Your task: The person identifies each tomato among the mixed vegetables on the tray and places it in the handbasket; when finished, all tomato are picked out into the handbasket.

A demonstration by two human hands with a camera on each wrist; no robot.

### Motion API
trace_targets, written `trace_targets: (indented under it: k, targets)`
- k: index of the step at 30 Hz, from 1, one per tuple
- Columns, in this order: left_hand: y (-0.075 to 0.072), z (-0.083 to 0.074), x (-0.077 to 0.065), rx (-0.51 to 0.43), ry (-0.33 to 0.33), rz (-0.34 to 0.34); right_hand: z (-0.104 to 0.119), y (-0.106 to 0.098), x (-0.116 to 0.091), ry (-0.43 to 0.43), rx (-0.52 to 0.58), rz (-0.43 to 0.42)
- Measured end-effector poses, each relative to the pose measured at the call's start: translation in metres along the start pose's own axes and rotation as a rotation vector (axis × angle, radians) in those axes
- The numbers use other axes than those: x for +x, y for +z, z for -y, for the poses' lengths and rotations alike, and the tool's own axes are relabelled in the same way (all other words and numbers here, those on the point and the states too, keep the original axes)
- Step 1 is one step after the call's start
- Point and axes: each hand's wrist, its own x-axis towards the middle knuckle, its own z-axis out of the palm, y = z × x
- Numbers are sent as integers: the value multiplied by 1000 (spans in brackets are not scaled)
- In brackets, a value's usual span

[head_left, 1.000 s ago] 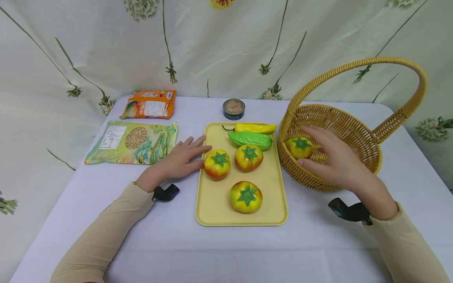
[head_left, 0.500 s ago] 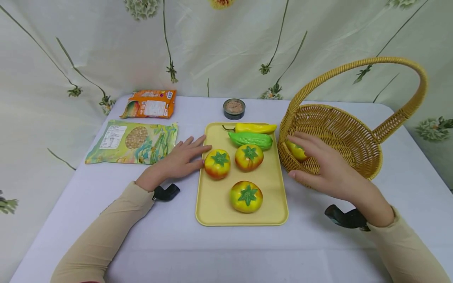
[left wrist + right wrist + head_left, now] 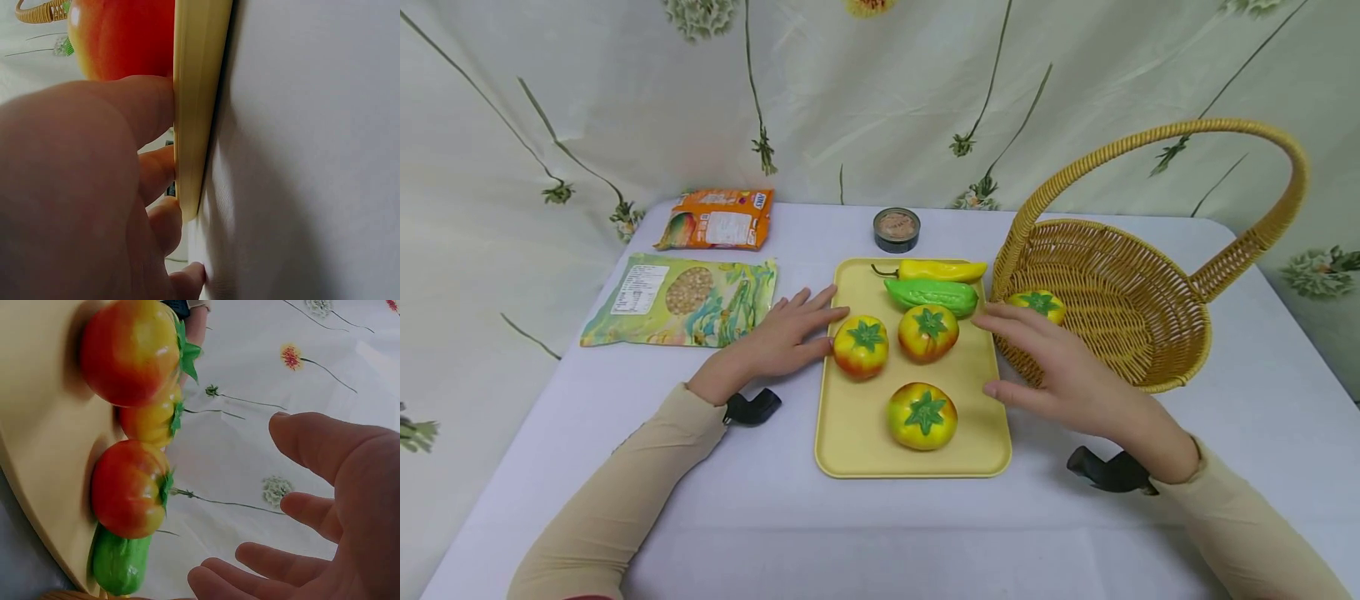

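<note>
My left hand (image 3: 786, 333) lies with spread fingers at the left edge of a pale yellow tray (image 3: 850, 433); the left wrist view has its fingers touching the rim. The tray bears three red-and-yellow model tomatoes with green leaf tops: one at left (image 3: 861, 347), one at upper right (image 3: 928, 333) and one lower down (image 3: 922, 417). Behind them lie a green bumpy vegetable (image 3: 932, 297) and a yellow pepper (image 3: 942, 271). My right hand (image 3: 1067, 375), fingers extended and holding nothing, hovers between tray and wicker basket (image 3: 1112, 250). Inside the basket sits another tomato (image 3: 1039, 305), partly hidden by that hand.
An orange snack packet (image 3: 718, 221) and a green patterned bag (image 3: 681, 300) lie at the left. A small round tin (image 3: 897, 229) stands behind the tray. The basket's tall handle (image 3: 1187, 129) arches up at the right. A floral cloth hangs behind the table.
My right hand has moved left, out of the basket toward the tray's right edge, leaving the tomato inside. My left hand and the tray contents have stayed put.
</note>
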Motion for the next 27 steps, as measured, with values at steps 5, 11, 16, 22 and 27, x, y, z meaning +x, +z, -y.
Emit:
trace_targets:
  k: [5, 11, 16, 22, 27]
  targets:
    - [-1, -1, -1, -1, 1, -2, 1, 14, 3, -4, 20, 65]
    - [-1, -1, -1, -5, 3, 1, 4, 30, 4, 15, 63, 152]
    - [-1, 0, 0, 0, 4, 2, 6, 41, 4, 34, 90, 196]
    - [-1, 1, 0, 4, 10, -2, 9, 50, 3, 61, 91, 220]
    - [-1, 1, 0, 1, 9, -2, 7, 57, 4, 62, 81, 238]
